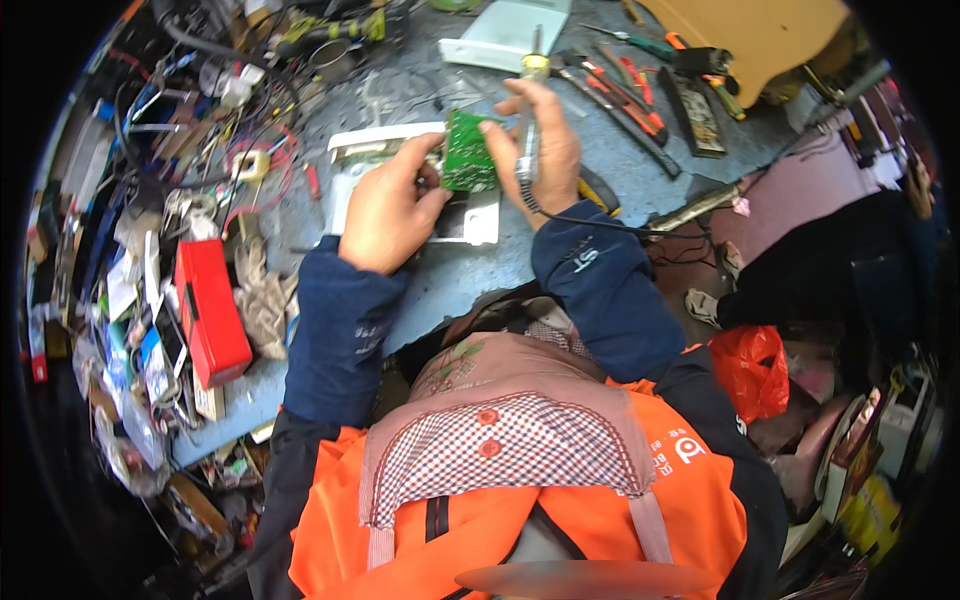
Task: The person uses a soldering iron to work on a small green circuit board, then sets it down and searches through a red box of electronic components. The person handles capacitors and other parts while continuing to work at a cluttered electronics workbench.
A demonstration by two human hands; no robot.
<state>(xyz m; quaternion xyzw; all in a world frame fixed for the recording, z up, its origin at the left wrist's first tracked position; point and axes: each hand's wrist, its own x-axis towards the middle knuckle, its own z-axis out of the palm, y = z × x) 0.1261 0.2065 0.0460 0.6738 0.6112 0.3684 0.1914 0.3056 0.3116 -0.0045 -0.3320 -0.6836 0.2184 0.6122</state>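
Note:
Over the workbench I hold up a green circuit board [464, 150], its face dotted with small solder points. My left hand [388, 215] is closed on the board's left edge, thumb and fingers pinching it. At the board's right edge is my right hand [556, 140], its thumb against the board. That same hand is closed around a soldering iron [528, 140] with a clear handle and a yellow collar. The iron's tip points away from me, clear of the board, and a black cord runs from its lower end. Beneath the board lies an open white casing [484, 226].
Another white housing [505, 35] lies at the back. Pliers, cutters and screwdrivers [625, 110] cover the right of the bench. On the left are a red box [212, 312], a cloth glove [262, 290] and tangled wires. A person in dark clothes [830, 265] is at the right.

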